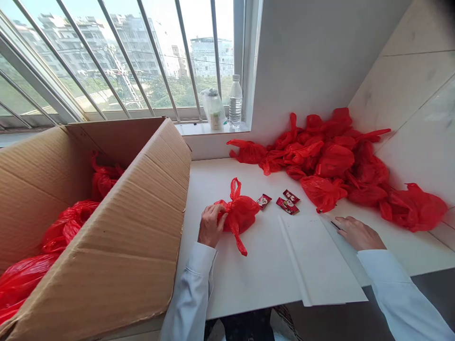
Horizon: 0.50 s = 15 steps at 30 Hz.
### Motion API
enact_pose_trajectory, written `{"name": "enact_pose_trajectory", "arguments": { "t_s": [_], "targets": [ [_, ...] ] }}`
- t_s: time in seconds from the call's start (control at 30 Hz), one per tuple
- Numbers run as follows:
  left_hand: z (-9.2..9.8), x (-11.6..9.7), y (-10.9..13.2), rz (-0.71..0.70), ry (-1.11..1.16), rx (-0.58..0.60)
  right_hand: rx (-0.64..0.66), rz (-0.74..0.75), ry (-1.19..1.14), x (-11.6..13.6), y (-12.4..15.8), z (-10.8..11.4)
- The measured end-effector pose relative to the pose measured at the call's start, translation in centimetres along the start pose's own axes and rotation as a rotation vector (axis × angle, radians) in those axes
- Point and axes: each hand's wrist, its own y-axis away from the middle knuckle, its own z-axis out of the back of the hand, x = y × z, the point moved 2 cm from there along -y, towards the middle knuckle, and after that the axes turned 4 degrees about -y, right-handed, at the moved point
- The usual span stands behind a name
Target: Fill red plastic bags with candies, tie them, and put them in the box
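Observation:
My left hand (212,222) grips the side of a knotted red plastic bag (243,214) on the white table. The bag's handles stick out above and below its knot, and what it contains is hidden. To the right, my right hand (359,233) rests low over the table with a dark pen (335,225) at its fingertips, thumb and fingers closing on it. Beside that hand lies a white paper folder (323,258) with a spine bar along its left side. Just right of the bag is a small dark red packet (263,201), and further right are more such packets (287,206).
A large open cardboard box (142,227) stands at the left, with red bags (71,227) inside. Many tied red bags (330,158) are heaped against the back wall. On the window sill stand a water bottle (235,102) and a clear plastic bag (213,111) with something inside.

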Motion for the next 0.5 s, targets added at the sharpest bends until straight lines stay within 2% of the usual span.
{"name": "enact_pose_trajectory", "arguments": {
  "t_s": [0.07, 0.13, 0.17, 0.23, 0.33, 0.4, 0.43, 0.5],
  "targets": [
    [0.1, -0.2, 0.1, -0.006, 0.028, -0.013, -0.039, 0.076, -0.055, 3.8, -0.4, 1.6],
    [0.0, -0.3, 0.1, -0.021, 0.057, -0.009, -0.059, 0.218, -0.150, 9.3, -1.0, 2.7],
    [0.0, -0.4, 0.1, -0.028, 0.070, -0.006, -0.043, 0.344, -0.226, 12.6, -1.4, 2.9],
    [0.0, -0.6, 0.0, -0.037, 0.094, -0.002, -0.010, 0.542, -0.320, 19.1, -2.3, 2.8],
    [0.3, -0.9, 0.1, -0.029, 0.114, -0.008, 0.031, 0.655, -0.371, 26.5, -3.7, 1.7],
    [0.6, -0.8, 0.3, 0.010, 0.117, -0.034, 0.044, 0.660, -0.398, 28.5, -4.3, 1.0],
    [0.7, -0.6, 0.5, 0.040, 0.117, -0.054, 0.041, 0.648, -0.415, 28.6, -4.4, 0.8],
    [0.8, 0.1, 1.2, 0.111, 0.122, -0.101, 0.017, 0.610, -0.458, 27.2, -4.6, 0.6]
  ]
}}
